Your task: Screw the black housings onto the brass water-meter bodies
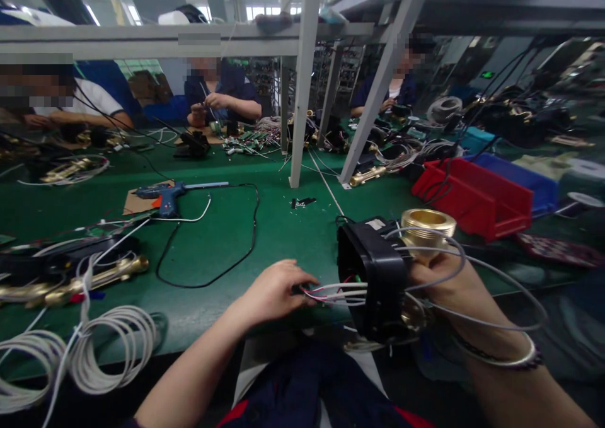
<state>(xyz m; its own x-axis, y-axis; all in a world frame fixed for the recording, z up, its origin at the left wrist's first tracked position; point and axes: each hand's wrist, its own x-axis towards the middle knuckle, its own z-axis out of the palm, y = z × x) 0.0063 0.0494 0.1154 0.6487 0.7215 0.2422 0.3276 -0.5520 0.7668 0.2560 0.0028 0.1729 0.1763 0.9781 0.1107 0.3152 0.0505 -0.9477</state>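
My right hand (439, 280) is wrapped round a brass fitting (428, 226) fixed to a black plastic housing (385, 277), its open side turned left. Grey cables (501, 277) loop from the housing over my right wrist. Several thin wires (338, 294) come out of the housing's opening, and my left hand (283, 289) pinches their ends between thumb and fingers, where something small and dark also shows.
A blue glue gun (167, 198) lies on the green table (278, 239) at the left, its black cord looped. Coiled cables (113, 349) and brass parts (104, 277) are at the left edge. Red bin (472, 195) and blue bin (520, 179) stand right. Metal posts rise ahead; people sit opposite.
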